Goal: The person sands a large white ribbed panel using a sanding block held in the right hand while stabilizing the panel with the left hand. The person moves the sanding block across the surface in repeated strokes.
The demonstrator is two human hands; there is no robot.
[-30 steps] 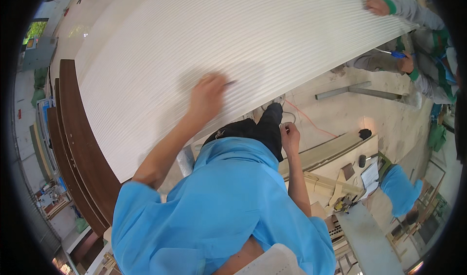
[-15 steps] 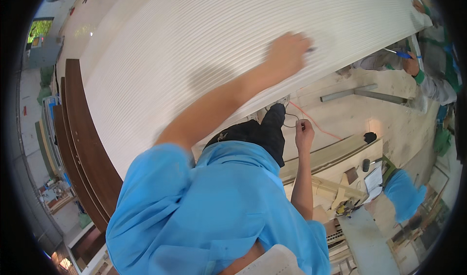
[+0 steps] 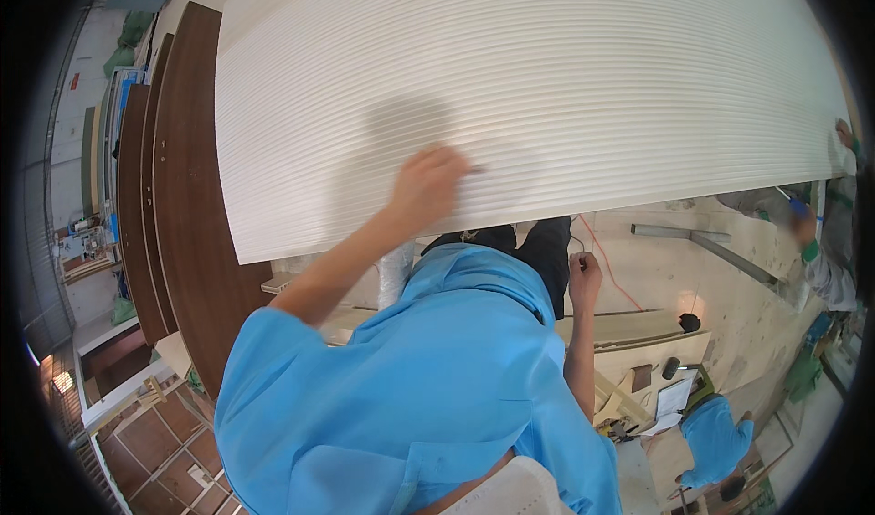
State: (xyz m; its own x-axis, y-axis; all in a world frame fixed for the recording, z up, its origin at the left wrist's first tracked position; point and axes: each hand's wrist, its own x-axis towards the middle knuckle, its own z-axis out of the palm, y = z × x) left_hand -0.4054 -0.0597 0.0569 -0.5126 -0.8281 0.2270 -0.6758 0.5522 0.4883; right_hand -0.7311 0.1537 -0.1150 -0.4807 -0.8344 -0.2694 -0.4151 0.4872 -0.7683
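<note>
A large white panel [image 3: 510, 68] with fine parallel ridges spreads out in front of me. Over its near part is my left hand [image 3: 428, 187], closed and blurred by motion, with a short thin thing [image 3: 478, 169] poking out of the fingers; its kind is too smeared to make out. The hand's shadow falls on the ridges beside it. Lower, off the panel's near edge, my right hand [image 3: 585, 280] hangs at my side, its fingers curled round a thin dark cord [image 3: 577, 242].
Long dark brown boards [image 3: 187, 178] stand at the left. At the far right another person's hand [image 3: 846, 134] rests by the panel's edge, and a blue-handled tool [image 3: 798, 207] is in a hand. A grey metal bar [image 3: 679, 232] and an orange cord [image 3: 606, 255] lie on the floor.
My left hand has moved left and nearer to me over the panel, still closed on the thin thing. The whole view has shifted; my right hand keeps its hold on the cord.
</note>
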